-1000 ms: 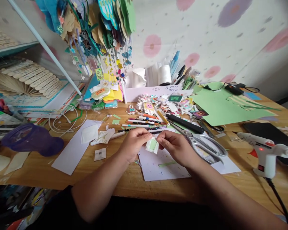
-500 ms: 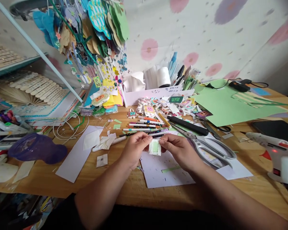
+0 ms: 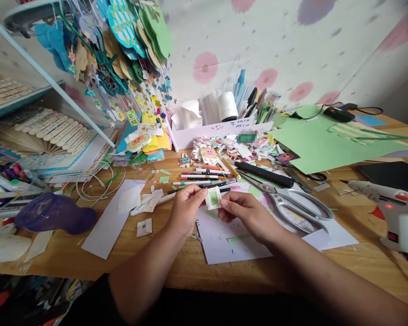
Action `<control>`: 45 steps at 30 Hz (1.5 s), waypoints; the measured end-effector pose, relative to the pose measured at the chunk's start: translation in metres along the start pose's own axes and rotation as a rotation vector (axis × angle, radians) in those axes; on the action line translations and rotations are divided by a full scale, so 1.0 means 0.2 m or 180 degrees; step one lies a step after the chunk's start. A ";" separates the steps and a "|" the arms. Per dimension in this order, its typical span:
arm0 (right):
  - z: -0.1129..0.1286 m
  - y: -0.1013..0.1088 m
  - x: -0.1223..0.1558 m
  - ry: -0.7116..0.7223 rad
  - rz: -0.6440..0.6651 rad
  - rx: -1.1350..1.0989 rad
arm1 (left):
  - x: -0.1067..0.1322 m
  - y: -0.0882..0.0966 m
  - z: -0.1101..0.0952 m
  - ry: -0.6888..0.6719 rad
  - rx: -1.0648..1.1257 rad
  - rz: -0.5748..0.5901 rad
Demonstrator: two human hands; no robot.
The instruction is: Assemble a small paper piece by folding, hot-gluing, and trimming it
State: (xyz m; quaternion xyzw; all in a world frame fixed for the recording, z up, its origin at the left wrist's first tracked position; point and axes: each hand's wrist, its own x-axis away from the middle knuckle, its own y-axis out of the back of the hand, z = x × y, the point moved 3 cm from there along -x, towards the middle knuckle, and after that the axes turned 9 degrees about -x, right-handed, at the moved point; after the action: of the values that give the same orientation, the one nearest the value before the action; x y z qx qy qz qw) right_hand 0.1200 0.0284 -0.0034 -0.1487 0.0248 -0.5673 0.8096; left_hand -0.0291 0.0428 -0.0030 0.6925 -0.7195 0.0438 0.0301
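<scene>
A small white-edged piece with a pale green square in its middle point(image 3: 214, 198) is held up between both hands. My left hand point(image 3: 187, 206) pinches its left edge between thumb and fingers. From the right, my right hand point(image 3: 243, 209) pinches its lower right side. What the piece is made of I cannot make out. Under the hands lies a white paper sheet point(image 3: 221, 251) with dark specks and a green strip point(image 3: 238, 238) on it. Several pens point(image 3: 207, 174) lie just beyond my fingers.
Large scissors point(image 3: 297, 206) lie right of my right hand, near a hot glue gun point(image 3: 391, 210) with a red light. A purple container point(image 3: 54, 213) lies on its side at left. Paper cutouts point(image 3: 209, 154) are heaped behind the pens. Green paper point(image 3: 309, 145) covers the back right.
The small green-and-white piece has been raised slightly and tilted. My right hand has moved a little left and down around its lower edge. The camera view has shifted slightly.
</scene>
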 end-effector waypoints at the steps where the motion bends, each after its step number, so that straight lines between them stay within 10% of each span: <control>1: 0.00 0.00 0.00 0.0003 -0.0013 -0.0002 | 0.00 0.00 0.00 0.0016 0.0018 -0.0010; 29: 0.00 0.05 -0.02 0.0377 -0.0313 -0.0109 | 0.02 -0.04 -0.02 -0.0115 -0.0410 0.0127; 45: 0.00 -0.07 0.11 -0.0046 0.0805 -0.0147 | 0.43 0.03 0.02 -0.0008 0.0059 -0.0178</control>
State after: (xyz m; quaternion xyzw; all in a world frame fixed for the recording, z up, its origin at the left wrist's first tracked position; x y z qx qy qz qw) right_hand 0.1145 0.0042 0.0029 -0.1670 0.0506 -0.4588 0.8712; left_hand -0.0379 -0.0438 0.0023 0.7126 -0.6994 0.0488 0.0240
